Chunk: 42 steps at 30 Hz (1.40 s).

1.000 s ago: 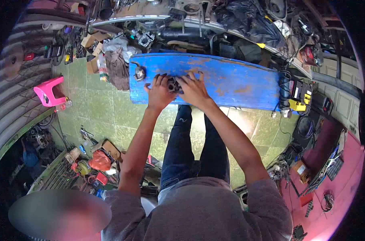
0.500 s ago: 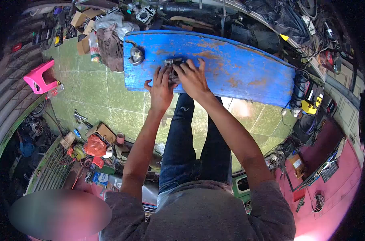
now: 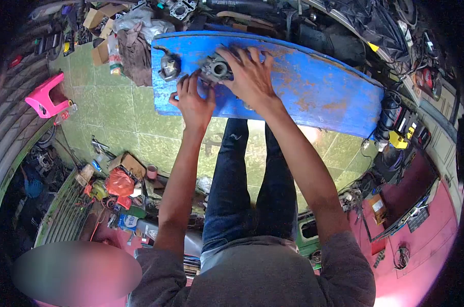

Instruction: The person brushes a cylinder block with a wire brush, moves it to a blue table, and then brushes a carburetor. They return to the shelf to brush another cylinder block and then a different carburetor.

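A grey metal engine part (image 3: pixel 215 68) with a round bore sits on the worn blue board (image 3: pixel 313 97). My right hand (image 3: pixel 252 77) lies over its right side, fingers spread and gripping it. My left hand (image 3: pixel 192 100) is just below and left of the part, fingertips touching its lower left edge. A second, smaller metal part (image 3: pixel 169 66) rests on the board to the left, apart from both hands.
My legs in dark jeans (image 3: pixel 247 179) stand on green floor tiles (image 3: pixel 124 123). A pink stool (image 3: pixel 48 97) is at left. Rags and cardboard boxes (image 3: pixel 124 36) lie behind the board. Tools and clutter (image 3: pixel 119 189) sit lower left; batteries and cables (image 3: pixel 400 128) at right.
The view shifted so the board sits higher in the frame. My right hand has slid up over the part, whose round bore now shows. My left hand dropped slightly lower left of it.
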Available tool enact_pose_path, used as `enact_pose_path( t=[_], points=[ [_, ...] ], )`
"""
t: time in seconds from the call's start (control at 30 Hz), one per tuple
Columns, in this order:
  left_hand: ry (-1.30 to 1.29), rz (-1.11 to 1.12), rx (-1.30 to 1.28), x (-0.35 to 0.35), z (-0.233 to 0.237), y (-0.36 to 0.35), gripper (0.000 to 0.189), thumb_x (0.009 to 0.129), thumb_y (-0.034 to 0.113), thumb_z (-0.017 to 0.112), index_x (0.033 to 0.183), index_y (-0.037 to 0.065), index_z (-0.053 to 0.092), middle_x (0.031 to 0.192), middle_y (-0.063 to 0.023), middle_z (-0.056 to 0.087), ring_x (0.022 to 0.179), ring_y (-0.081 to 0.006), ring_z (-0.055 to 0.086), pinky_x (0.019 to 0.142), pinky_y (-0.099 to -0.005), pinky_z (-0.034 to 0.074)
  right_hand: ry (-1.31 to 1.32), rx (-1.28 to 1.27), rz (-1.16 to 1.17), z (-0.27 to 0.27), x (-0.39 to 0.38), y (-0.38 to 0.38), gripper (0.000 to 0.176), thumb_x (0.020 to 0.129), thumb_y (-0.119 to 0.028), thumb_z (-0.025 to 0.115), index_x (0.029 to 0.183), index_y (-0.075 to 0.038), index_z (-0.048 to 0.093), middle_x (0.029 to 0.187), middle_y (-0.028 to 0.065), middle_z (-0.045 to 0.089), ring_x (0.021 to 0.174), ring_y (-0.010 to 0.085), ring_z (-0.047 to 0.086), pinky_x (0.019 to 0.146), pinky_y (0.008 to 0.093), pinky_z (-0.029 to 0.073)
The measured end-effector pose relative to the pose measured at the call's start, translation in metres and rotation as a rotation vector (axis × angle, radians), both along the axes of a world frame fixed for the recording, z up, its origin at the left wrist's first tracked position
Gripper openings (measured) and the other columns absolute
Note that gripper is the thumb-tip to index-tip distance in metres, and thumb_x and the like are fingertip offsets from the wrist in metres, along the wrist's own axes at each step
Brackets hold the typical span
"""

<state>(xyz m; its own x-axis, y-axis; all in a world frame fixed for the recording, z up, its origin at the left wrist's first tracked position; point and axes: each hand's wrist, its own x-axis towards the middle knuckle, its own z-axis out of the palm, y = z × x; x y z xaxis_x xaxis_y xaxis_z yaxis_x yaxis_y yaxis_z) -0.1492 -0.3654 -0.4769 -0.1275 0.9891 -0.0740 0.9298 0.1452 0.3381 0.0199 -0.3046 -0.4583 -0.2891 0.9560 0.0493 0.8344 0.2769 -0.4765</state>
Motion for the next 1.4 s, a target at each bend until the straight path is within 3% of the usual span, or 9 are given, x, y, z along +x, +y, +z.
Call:
enact_pose_path(
  t=[0.2, 0.33, 0.43, 0.53, 0.8, 0.97, 1.07, 1.33, 1.4],
  points=[
    [-0.247, 0.089, 0.102, 0.015, -0.011, 0.012, 0.071, 0.069, 0.035, 0.088, 0.129, 0.007, 0.062, 0.129, -0.0142, 0.063, 0.130, -0.0334, 0.050, 0.101, -0.0564, 0.029, -0.017, -0.154, 0.011, -0.005, 0.010, 0.003, 0.060, 0.072, -0.034, 0.086, 0.128, -0.023, 0.067, 0.121, 0.0049, 0.072, 0.119, 0.0284, 0.056, 0.101, 0.0599, 0.031],
    [-0.150, -0.062, 0.038, 0.034, -0.007, 0.036, 0.067, 0.065, 0.034, 0.091, 0.121, 0.009, 0.065, 0.127, -0.0108, 0.064, 0.130, -0.0319, 0.050, 0.101, -0.0562, 0.028, 0.002, -0.079, -0.120, -0.011, 0.028, 0.002, 0.053, 0.072, -0.030, 0.086, 0.122, -0.025, 0.071, 0.116, 0.0024, 0.074, 0.118, 0.0263, 0.058, 0.106, 0.0551, 0.031],
    [-0.195, -0.243, 0.068, 0.053, -0.008, 0.060, 0.063, 0.070, 0.033, 0.088, 0.126, 0.015, 0.065, 0.127, -0.0069, 0.065, 0.133, -0.0298, 0.051, 0.100, -0.0583, 0.029, -0.024, -0.077, -0.221, -0.010, 0.051, 0.005, 0.054, 0.070, -0.028, 0.087, 0.122, -0.026, 0.071, 0.111, 0.0031, 0.075, 0.117, 0.0260, 0.059, 0.097, 0.0496, 0.038],
    [-0.195, -0.330, 0.039, 0.079, -0.011, 0.068, 0.064, 0.070, 0.033, 0.089, 0.127, 0.016, 0.065, 0.131, -0.0047, 0.064, 0.133, -0.0283, 0.051, 0.101, -0.0604, 0.029, 0.009, -0.100, -0.313, -0.014, 0.079, 0.000, 0.052, 0.072, -0.029, 0.086, 0.121, -0.029, 0.070, 0.112, 0.0027, 0.075, 0.115, 0.0273, 0.059, 0.098, 0.0553, 0.035],
    [-0.207, -0.444, -0.111, 0.102, -0.007, 0.063, 0.062, 0.075, 0.026, 0.085, 0.131, 0.018, 0.062, 0.132, -0.0026, 0.062, 0.137, -0.0250, 0.046, 0.100, -0.0652, 0.029, -0.121, -0.200, -0.367, -0.014, 0.125, -0.031, 0.064, 0.071, -0.031, 0.088, 0.130, -0.025, 0.066, 0.113, 0.0035, 0.071, 0.114, 0.0280, 0.057, 0.097, 0.0495, 0.039],
    [-0.158, -0.415, -0.038, 0.110, -0.003, 0.045, 0.064, 0.076, 0.020, 0.084, 0.136, 0.020, 0.058, 0.135, -0.0030, 0.061, 0.140, -0.0249, 0.044, 0.101, -0.0634, 0.028, -0.195, -0.154, -0.295, -0.013, 0.132, -0.051, 0.083, 0.070, -0.032, 0.088, 0.145, -0.029, 0.052, 0.127, 0.0045, 0.064, 0.121, 0.0263, 0.052, 0.101, 0.0560, 0.035],
    [-0.067, -0.457, -0.045, 0.103, -0.014, 0.051, 0.066, 0.076, 0.021, 0.083, 0.137, 0.020, 0.057, 0.136, -0.0030, 0.061, 0.142, -0.0235, 0.044, 0.103, -0.0621, 0.028, -0.163, -0.182, -0.283, -0.021, 0.136, -0.050, 0.086, 0.071, -0.029, 0.088, 0.148, -0.030, 0.049, 0.125, 0.0035, 0.065, 0.121, 0.0261, 0.053, 0.102, 0.0567, 0.033],
    [-0.088, -0.534, -0.066, 0.101, 0.001, 0.056, 0.068, 0.070, 0.022, 0.083, 0.134, 0.021, 0.060, 0.135, -0.0019, 0.064, 0.141, -0.0211, 0.046, 0.104, -0.0618, 0.028, -0.013, -0.118, -0.250, -0.012, 0.151, -0.055, 0.085, 0.070, -0.028, 0.088, 0.148, -0.025, 0.052, 0.123, 0.0019, 0.068, 0.121, 0.0240, 0.053, 0.103, 0.0557, 0.031],
    [-0.136, -0.542, -0.125, 0.106, 0.014, 0.054, 0.069, 0.071, 0.023, 0.084, 0.135, 0.021, 0.060, 0.137, -0.0022, 0.063, 0.141, -0.0203, 0.046, 0.105, -0.0626, 0.027, -0.028, -0.118, -0.228, 0.009, 0.158, -0.057, 0.086, 0.066, -0.026, 0.091, 0.144, -0.018, 0.056, 0.125, 0.0012, 0.068, 0.119, 0.0233, 0.054, 0.103, 0.0499, 0.034]
  ],
)
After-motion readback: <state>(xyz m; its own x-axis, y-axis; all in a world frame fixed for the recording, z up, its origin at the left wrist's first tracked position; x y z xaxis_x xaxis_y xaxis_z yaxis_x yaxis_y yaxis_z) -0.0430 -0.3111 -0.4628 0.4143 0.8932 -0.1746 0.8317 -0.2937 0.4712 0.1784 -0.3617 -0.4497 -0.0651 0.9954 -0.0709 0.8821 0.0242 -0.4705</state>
